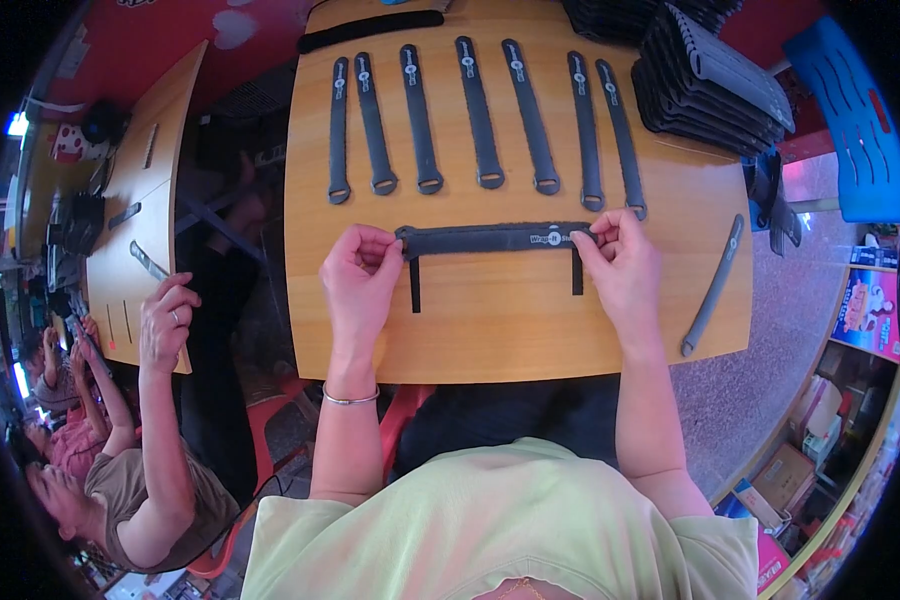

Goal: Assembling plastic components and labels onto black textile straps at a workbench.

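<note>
Stretched level between my hands is a dark grey hook-and-loop strap [485, 238] with white print near its right end. My left hand [360, 280] pinches the left end between thumb and fingers. At the other end, my right hand [622, 270] holds the strap in the same way. Two short, narrow black strips stand out against the wood below the strap, a left strip [416, 287] and a right strip [577, 275]; their upper ends are hidden behind it. Beyond my hands, several similar straps [478, 125] lie in a row, slotted ends toward me.
A single strap [712, 290] lies at the right of the wooden table [510, 345]. Stacks of dark straps [715, 85] stand at the back right, near a blue slotted plastic panel [855, 125]. A long black strip [370, 32] lies at the back. Left, a co-worker's hand [168, 315] is beside another table.
</note>
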Demonstrator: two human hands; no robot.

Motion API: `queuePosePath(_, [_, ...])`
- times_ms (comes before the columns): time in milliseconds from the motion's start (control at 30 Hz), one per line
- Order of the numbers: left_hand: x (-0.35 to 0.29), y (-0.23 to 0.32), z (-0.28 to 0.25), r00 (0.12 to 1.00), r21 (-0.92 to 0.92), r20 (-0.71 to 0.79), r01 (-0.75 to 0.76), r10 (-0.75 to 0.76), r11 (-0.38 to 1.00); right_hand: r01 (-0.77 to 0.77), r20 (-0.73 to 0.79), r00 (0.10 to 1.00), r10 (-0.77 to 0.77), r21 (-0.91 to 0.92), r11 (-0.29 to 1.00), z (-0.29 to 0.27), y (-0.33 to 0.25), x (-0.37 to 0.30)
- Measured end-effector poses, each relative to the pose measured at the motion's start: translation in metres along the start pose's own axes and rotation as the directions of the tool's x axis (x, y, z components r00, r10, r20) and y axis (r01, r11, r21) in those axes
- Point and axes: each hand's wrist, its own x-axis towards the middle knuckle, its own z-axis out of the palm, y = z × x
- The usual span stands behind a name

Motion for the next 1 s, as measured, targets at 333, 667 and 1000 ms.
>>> queuePosePath(333, [-0.001, -0.0007, 0.0011, 1.0, -0.034, -0.007, -0.003, 0.002, 0.999, 0.066, -0.049, 0.996, -0.071, -0.098, 0.993, 0.0, 0.0004, -0.0024])
queuePosePath(667, [-0.0014, -0.0041, 0.0006, 0.999, -0.039, -0.012, -0.05, 0.05, 0.998, 0.075, -0.065, 0.995, -0.079, -0.064, 0.995, 0.0011, 0.0043, -0.0019])
queuePosePath(1000, [-0.0022, -0.0026, 0.0006, 0.999, -0.008, -0.022, -0.027, 0.027, 1.0, 0.062, -0.05, 0.997, -0.063, -0.022, 0.998, 0.0007, 0.0035, -0.0021])
